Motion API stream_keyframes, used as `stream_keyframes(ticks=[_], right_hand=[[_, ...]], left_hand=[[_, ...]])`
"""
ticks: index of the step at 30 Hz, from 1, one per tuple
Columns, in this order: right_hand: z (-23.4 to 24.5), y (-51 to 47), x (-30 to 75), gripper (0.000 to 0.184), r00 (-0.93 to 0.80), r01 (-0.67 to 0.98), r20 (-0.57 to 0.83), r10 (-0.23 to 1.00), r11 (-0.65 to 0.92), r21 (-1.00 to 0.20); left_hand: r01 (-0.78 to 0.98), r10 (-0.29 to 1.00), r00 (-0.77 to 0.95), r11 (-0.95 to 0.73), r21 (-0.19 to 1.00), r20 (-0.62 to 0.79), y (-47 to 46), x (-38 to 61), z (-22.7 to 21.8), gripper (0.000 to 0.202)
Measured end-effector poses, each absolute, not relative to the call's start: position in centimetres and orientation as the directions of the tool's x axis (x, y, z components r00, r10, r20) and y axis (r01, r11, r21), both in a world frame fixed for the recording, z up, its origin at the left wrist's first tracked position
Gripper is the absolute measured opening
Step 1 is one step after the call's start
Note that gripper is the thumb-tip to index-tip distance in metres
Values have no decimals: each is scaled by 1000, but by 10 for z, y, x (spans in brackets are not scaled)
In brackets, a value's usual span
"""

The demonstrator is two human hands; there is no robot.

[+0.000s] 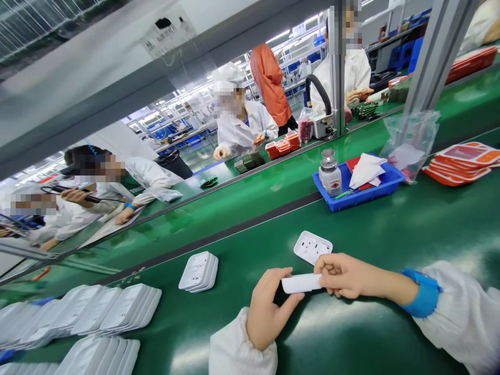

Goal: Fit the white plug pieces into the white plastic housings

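Observation:
Between my two hands, above the green bench, is a white plastic housing (300, 284) seen edge-on. My left hand (269, 304) grips its left end between thumb and fingers. At the other end, my right hand (344, 276) pinches it with the fingers curled; a blue wrist band sits on that arm. Just beyond the right hand lies another white housing (311, 247) with small slots, flat on the bench and partly covered by the fingers. Left of my hands stands a short stack of white housings (199, 272).
Long rows of stacked white housings (117, 310) fill the bench's left. A blue tray (359, 192) with a dispenser bottle (330, 174) and white wipes stands at the back. Orange-and-white panels (464, 161) are piled at right. Beyond a metal post (339, 67), several co-workers sit opposite.

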State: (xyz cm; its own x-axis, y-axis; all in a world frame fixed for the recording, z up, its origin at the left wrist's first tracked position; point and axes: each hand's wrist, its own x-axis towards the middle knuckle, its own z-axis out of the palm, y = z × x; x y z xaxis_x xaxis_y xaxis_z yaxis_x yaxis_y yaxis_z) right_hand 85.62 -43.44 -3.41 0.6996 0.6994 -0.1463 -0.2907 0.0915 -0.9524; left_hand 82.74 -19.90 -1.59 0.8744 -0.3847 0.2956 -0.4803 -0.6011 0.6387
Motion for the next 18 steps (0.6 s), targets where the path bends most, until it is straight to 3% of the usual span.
stream_keyframes(ticks=[6, 18], right_hand=[[-37, -431, 851, 38, 712, -257, -171, 681, 25, -966], [-51, -434, 859, 10, 828, 103, -40, 560, -221, -970]], left_hand=[[-459, -347, 888, -650, 605, 301, -198, 826, -19, 31], [-493, -385, 869, -623, 608, 311, -198, 825, -19, 31]])
